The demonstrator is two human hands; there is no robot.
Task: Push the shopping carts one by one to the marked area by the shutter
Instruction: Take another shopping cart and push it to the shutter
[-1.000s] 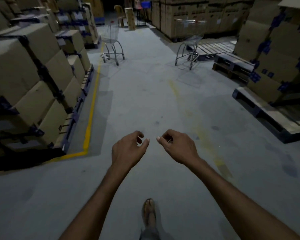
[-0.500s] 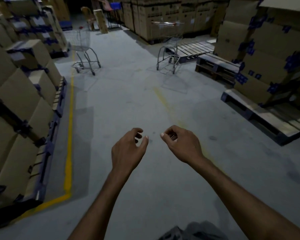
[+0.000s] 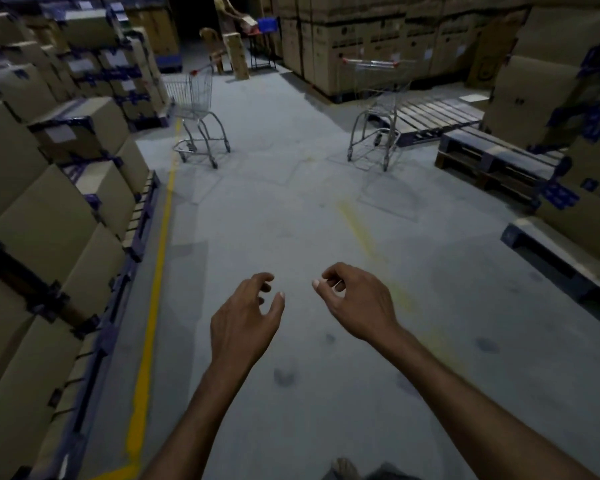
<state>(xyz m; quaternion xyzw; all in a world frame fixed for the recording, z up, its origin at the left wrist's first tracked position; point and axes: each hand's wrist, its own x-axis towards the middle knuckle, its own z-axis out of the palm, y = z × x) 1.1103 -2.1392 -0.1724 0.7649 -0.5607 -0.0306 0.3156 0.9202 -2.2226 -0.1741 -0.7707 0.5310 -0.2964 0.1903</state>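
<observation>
Grey concrete floor (image 3: pixel 291 209), yellow line (image 3: pixel 153 306) along stacked boxes (image 3: pixel 49 209) on my left. Two wire carts far ahead, well apart: left cart (image 3: pixel 196 98) beside the boxes, right cart (image 3: pixel 378 95) by a wooden pallet (image 3: pixel 433 116). My left hand (image 3: pixel 245 318) and right hand (image 3: pixel 355 303): both empty, fingers loosely curled, apart over bare floor
</observation>
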